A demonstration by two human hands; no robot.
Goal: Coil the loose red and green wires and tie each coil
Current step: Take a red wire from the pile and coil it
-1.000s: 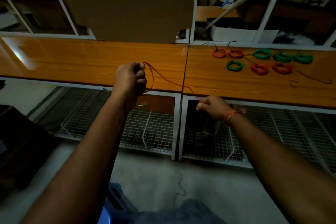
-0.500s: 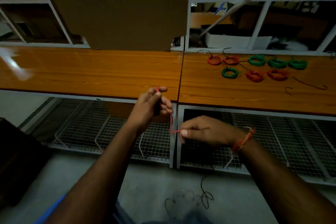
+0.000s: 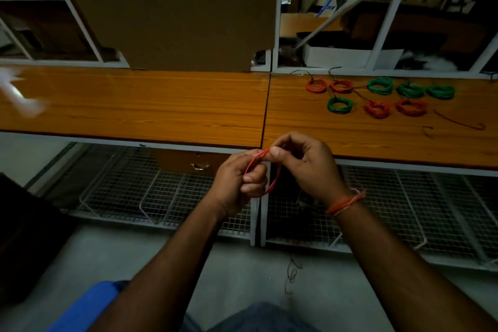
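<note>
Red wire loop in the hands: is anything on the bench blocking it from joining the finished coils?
Nothing visible does. The thin red wire loop, held by the left hand and right hand, faces bare orange wooden bench before the red and green coils.

- My left hand (image 3: 237, 183) covers part of the red wire loop (image 3: 273, 182); only the arc beside my knuckles shows, and the loop count is too fine to tell.
- My right hand (image 3: 304, 167) hides where the wire's top end goes, behind my thumb.
- Whether the coils (image 3: 377, 109) on the wooden bench (image 3: 161, 105), beyond my right hand, are tied is too small to tell.
- The thin wire on the floor (image 3: 292, 272), below my hands, is too dim to trace.
- Shelves (image 3: 404, 35) behind the bench are dark and blurred; their contents stay unclear.
- The bottom edge cuts off both my forearms.
</note>
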